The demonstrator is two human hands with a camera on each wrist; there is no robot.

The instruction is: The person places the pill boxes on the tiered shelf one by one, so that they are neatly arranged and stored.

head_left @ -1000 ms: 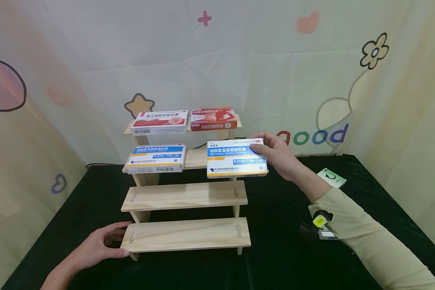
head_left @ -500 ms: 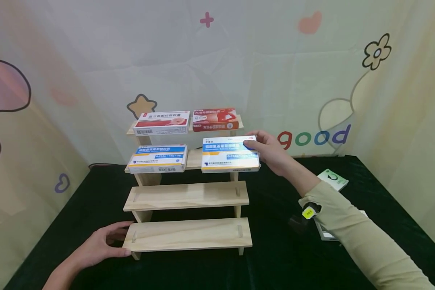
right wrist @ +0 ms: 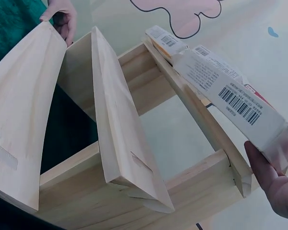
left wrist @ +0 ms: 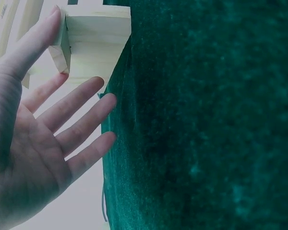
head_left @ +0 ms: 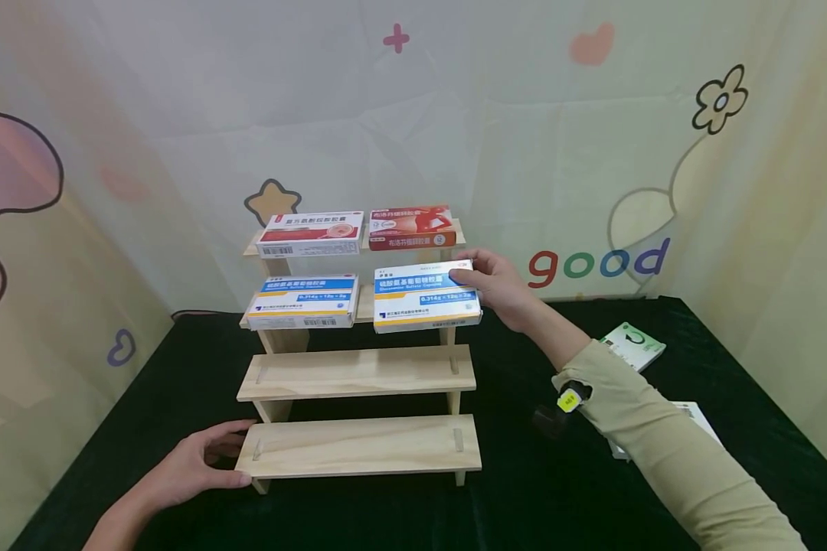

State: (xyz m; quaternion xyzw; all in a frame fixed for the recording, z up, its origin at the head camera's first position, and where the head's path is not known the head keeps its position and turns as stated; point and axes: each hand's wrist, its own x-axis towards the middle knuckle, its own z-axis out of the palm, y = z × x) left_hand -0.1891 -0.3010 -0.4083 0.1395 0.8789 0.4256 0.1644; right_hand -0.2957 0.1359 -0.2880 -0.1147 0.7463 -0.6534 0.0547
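The right grip (head_left: 499, 287) pinches a flat white cardboard box with blue and yellow bands (head_left: 423, 306) by its right-hand end, thumb on the printed upper face and fingers beneath; the box reaches leftward from that grip, over the right part of the second tier from the top of a four-tier pale wooden stepped shelf (head_left: 358, 446), its near edge overhanging the front; whether its underside touches that tier I cannot tell.

Farther left of the right grip, just beyond the held box, a matching white, blue and yellow cardboard box (head_left: 303, 302) lies on the same tier; behind and to the left of the grip, on the top tier, lie a glossy red cardboard box (head_left: 411, 228) and, farther left, a white-and-red cardboard box (head_left: 310, 233).

The left grip (head_left: 189, 471) holds the left end of the lowest tier between thumb and index finger, the thumb at its front corner; the other three fingers stand spread apart beside the shelf, well away from the held box.

Right of the right grip, on the dark green cloth-covered worktop (head_left: 524, 490), lies a green-and-white box (head_left: 634, 346); nearer, a white item (head_left: 696, 417) is partly hidden by the pale green sleeve (head_left: 668, 444).
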